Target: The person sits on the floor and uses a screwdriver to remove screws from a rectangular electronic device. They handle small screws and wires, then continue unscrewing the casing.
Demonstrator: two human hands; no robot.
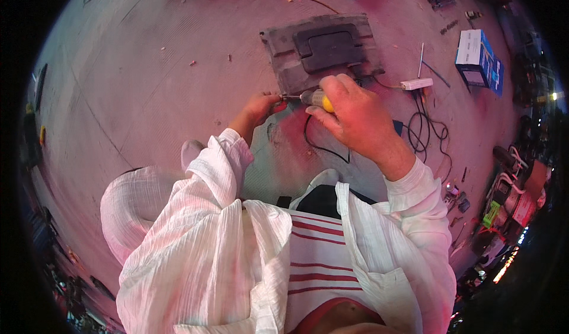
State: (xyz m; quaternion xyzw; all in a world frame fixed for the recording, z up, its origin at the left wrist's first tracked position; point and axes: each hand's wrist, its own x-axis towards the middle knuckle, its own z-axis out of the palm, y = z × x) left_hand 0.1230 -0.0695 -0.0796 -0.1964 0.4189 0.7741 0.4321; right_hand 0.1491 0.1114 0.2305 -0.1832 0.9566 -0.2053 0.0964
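My right hand (361, 115) is closed round a screwdriver (314, 98) with a yellow and dark handle. Its thin shaft points left toward the fingertips of my left hand (264, 107). Those fingers are pinched together at the screwdriver's tip; whatever small thing they may hold is too small to make out. Just beyond both hands, a dark, flat plastic case (332, 48) with a moulded handle shape lies on the floor. Its near edge is close to the screwdriver, and my right hand partly covers the area beside it.
Right of the case lies a white power strip (416, 84) with black cables (419, 127) coiled below it. A blue and white box (474, 58) stands farther right. Tools and clutter (504, 198) line the right edge. Small scraps dot the concrete floor (160, 79).
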